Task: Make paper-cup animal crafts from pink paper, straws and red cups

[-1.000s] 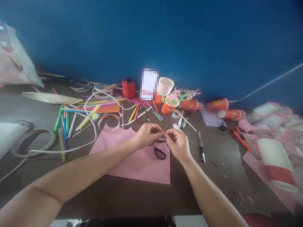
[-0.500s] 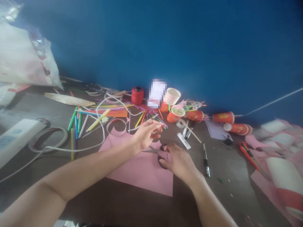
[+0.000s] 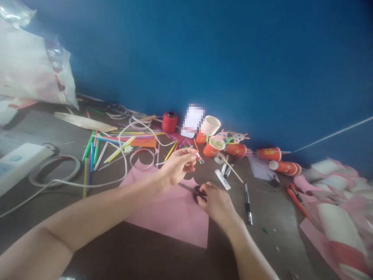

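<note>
My left hand point(image 3: 178, 165) is raised over the back of a pink paper sheet point(image 3: 163, 212). Its thumb and forefinger pinch a small pink piece point(image 3: 197, 155), whose shape is mostly hidden. Black-handled scissors point(image 3: 201, 193) lie low over the sheet's right part, the blades pointing left beneath my left hand. The fingers of my right hand point(image 3: 217, 202) are curled on the scissors' handles. Along its back edge the sheet has curved cut-outs.
Orange paper cups point(image 3: 214, 146), a red thread spool point(image 3: 169, 122) and a phone point(image 3: 192, 120) stand at the back. Coloured sticks point(image 3: 116, 146) and a white cable point(image 3: 93, 186) lie left. A pen point(image 3: 248, 204), a red cutter point(image 3: 300, 202) and paper scraps point(image 3: 335, 175) lie right.
My right hand's fingers have shifted and curled more over the scissors' handles. My left hand keeps its pinch in nearly the same place. The view has swung slightly.
</note>
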`<action>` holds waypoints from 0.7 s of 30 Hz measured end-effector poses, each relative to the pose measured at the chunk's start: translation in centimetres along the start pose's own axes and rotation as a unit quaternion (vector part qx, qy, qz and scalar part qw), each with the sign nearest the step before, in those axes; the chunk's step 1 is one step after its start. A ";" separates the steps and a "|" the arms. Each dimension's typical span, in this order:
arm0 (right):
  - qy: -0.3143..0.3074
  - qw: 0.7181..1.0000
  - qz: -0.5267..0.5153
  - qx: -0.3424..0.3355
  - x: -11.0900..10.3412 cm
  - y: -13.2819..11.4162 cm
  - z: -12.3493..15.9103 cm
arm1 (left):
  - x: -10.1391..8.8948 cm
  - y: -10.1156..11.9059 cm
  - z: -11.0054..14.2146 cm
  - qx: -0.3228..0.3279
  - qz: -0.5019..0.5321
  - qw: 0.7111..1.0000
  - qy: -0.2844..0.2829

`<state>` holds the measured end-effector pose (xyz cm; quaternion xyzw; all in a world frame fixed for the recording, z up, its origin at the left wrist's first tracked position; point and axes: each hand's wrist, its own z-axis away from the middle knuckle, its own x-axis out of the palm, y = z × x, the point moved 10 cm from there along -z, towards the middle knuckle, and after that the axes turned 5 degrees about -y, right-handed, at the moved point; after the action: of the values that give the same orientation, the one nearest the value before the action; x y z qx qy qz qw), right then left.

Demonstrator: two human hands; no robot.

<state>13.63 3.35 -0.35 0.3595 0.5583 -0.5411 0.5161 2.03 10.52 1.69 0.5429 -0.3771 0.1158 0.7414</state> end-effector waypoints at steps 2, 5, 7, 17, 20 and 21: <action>0.045 0.997 -0.054 0.026 -0.8 1.4 -0.2 | -0.1 0.6 0.1 0.016 -0.007 1.000 0.010; 0.080 0.956 -0.271 0.081 -0.9 4.5 -0.8 | -0.3 1.4 0.1 0.043 -0.017 0.999 0.023; 0.085 0.888 -0.441 0.094 -0.3 5.6 -1.2 | -0.3 1.4 0.1 0.046 -0.021 0.998 0.027; 0.085 0.881 -0.465 -0.005 -0.7 2.0 -1.3 | -1.2 -1.1 -0.7 -0.004 -0.035 0.999 0.017; 0.082 0.908 -0.411 0.006 -1.2 2.1 -1.1 | -1.4 -1.3 -0.8 -0.006 -0.035 0.999 0.016; 0.086 0.915 -0.395 0.007 -1.4 2.1 -1.0 | -1.4 -1.3 -0.8 -0.005 -0.036 0.999 0.017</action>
<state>15.77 4.88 0.36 0.1579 0.6934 -0.6716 0.2078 2.19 11.08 -0.32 0.5504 -0.3454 0.0959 0.7540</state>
